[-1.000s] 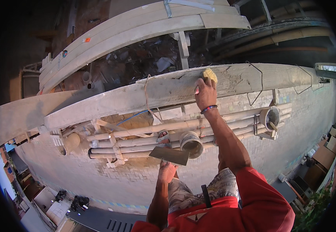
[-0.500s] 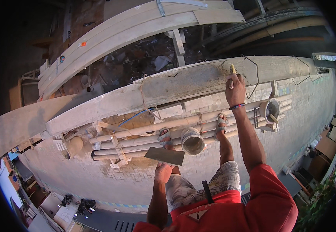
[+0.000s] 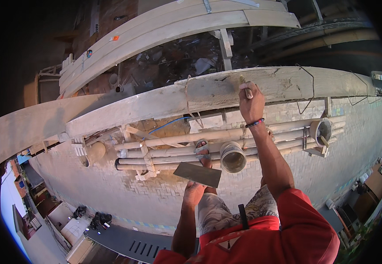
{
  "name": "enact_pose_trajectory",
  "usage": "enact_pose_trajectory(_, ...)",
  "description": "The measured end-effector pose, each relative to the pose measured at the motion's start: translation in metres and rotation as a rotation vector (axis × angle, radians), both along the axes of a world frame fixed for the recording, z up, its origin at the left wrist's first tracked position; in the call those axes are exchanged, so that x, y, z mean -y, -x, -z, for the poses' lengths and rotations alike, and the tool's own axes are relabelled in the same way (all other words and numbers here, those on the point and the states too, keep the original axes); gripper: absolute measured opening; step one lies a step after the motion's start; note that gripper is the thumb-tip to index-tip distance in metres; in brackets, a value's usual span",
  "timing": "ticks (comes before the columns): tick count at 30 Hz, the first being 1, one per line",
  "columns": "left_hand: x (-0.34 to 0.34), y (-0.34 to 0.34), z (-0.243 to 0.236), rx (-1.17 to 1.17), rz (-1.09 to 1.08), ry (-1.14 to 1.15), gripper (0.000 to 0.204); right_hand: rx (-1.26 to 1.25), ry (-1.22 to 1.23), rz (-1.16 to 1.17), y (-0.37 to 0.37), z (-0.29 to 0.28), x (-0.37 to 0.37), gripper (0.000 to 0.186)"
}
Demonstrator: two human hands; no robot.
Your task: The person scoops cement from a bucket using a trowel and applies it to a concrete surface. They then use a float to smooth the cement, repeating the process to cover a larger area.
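Above the bamboo poles [image 3: 177, 147] and bucket [image 3: 232, 157], the right hand [image 3: 251, 102] grips a trowel [image 3: 245, 88] on the ledge [image 3: 164, 99], while the left hand [image 3: 194, 192] holds a flat board [image 3: 198, 174].

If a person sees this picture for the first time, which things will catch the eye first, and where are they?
First comes the right hand, raised to the grey concrete ledge at the centre and gripping a small tool against it. Below it, the left hand holds a flat rectangular board level. Between them, a bucket sits on bamboo scaffold poles, with the street far beneath.
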State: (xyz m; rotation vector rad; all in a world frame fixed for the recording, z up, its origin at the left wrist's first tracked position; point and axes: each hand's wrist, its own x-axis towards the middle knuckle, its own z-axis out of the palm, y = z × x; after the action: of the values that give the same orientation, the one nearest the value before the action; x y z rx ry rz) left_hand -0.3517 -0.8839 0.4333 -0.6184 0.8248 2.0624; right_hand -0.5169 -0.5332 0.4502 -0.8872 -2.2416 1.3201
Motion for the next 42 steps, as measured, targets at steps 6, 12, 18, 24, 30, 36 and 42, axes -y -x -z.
enact_pose_trajectory(6,0.012,-0.004,-0.007,0.016,-0.034,0.047,0.052,-0.172,0.628,-0.128,0.013,0.038,0.058,0.008)
enact_pose_trajectory(12,0.015,0.01,-0.015,-0.101,0.071,0.04,0.039,-0.091,0.419,0.215,-0.076,0.039,-0.105,0.007)
enact_pose_trajectory(18,-0.019,0.033,-0.018,-0.116,0.11,0.047,0.033,0.178,0.401,0.015,-0.181,-0.052,-0.124,0.013)
enact_pose_trajectory(24,-0.044,0.023,-0.009,-0.044,0.181,0.079,0.032,0.54,0.406,-0.338,-0.285,0.118,0.014,0.017)
enact_pose_trajectory(30,-0.041,-0.005,0.001,-0.004,0.222,0.109,0.046,0.929,0.43,-0.503,-0.326,0.23,0.09,0.031)
enact_pose_trajectory(36,-0.043,-0.016,-0.001,-0.011,0.307,0.125,0.045,0.897,0.4,-0.457,-0.329,0.263,0.093,0.036)
enact_pose_trajectory(42,-0.039,-0.012,-0.009,-0.033,0.176,0.016,0.052,0.859,0.322,-0.493,-0.297,0.21,0.025,0.029)
